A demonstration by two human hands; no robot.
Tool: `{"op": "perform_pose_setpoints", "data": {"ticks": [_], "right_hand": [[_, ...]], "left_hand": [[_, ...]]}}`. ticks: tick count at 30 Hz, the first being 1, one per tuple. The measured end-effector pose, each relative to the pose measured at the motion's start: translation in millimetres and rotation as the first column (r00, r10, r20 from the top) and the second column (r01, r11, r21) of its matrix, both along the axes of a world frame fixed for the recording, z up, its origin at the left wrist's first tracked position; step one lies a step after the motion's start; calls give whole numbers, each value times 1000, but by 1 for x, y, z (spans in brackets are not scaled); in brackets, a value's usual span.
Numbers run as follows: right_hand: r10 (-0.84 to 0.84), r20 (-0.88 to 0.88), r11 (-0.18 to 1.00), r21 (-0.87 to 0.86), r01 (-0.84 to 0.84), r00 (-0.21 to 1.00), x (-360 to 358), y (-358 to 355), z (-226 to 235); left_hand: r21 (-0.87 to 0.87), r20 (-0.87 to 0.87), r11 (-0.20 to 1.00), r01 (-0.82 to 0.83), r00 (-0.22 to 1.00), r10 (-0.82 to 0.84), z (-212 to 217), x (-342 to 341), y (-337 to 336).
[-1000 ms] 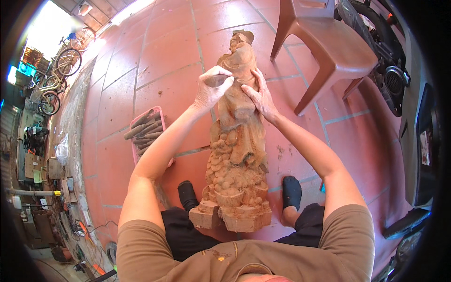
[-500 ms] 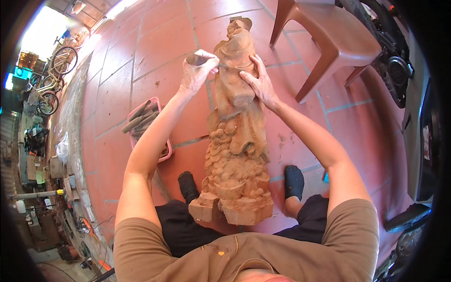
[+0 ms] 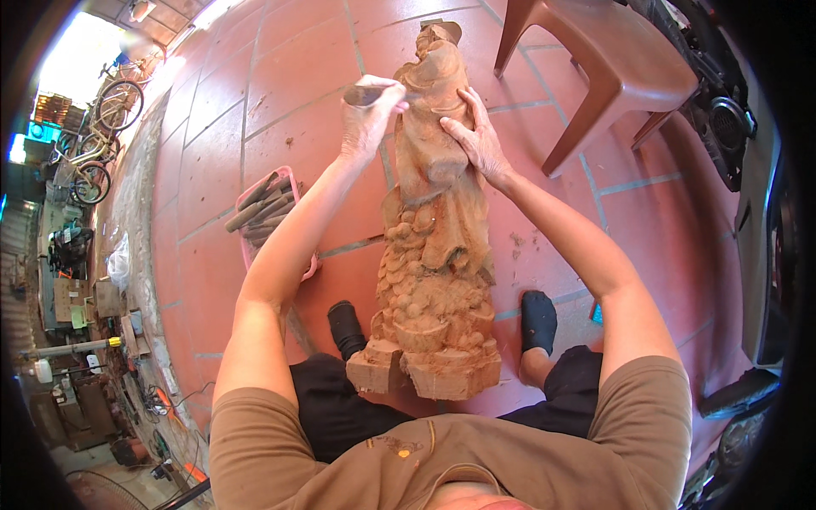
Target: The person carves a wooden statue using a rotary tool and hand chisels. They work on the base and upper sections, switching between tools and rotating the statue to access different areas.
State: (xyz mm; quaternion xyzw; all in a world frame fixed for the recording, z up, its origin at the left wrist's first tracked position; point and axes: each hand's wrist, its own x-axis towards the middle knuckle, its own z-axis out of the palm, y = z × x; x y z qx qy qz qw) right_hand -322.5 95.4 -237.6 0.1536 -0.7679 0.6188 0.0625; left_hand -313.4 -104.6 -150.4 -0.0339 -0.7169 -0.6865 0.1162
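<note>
A long carved wooden statue (image 3: pixel 421 238) of a robed figure lies on its back between my legs, head pointing away and the rough, pebbly base toward me. My left hand (image 3: pixel 367 127) is closed round a carving chisel (image 3: pixel 362 95) with a thick brown handle, beside the left edge of the figure's upper body. The chisel's thin tip points at the wood; whether it touches is too blurred to tell. Across the figure's chest, toward the right edge, my right hand (image 3: pixel 480 146) lies with fingers spread on the carved robe.
A pink basket (image 3: pixel 295 183) of several dark tool handles (image 3: pixel 265 208) stands left of the statue on red floor tiles. A brown plastic chair (image 3: pixel 620 64) is at the far right, near a motorbike (image 3: pixel 722 119). Bicycles (image 3: pixel 106 127) and clutter line the left side.
The whole view has shifted slightly. My left hand with the chisel has moved a little farther away and to the right along the statue. My right hand stays on the robe.
</note>
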Motion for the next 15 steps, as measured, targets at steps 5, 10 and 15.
{"op": "perform_pose_setpoints", "data": {"ticks": [5, 10, 15], "right_hand": [[-3, -1, 1000, -6, 3, 1000, 0, -4, 0], [-4, 6, 1000, -24, 4, 1000, 2, -5, 2], [-6, 7, 999, -39, 7, 1000, 1, -4, -1]], "left_hand": [[182, -62, 968, -173, 980, 187, -20, -10, -4], [243, 25, 945, -220, 975, 221, -18, -6, 6], [57, -63, 998, 15, 998, -11, -6, 13, 26]]}}
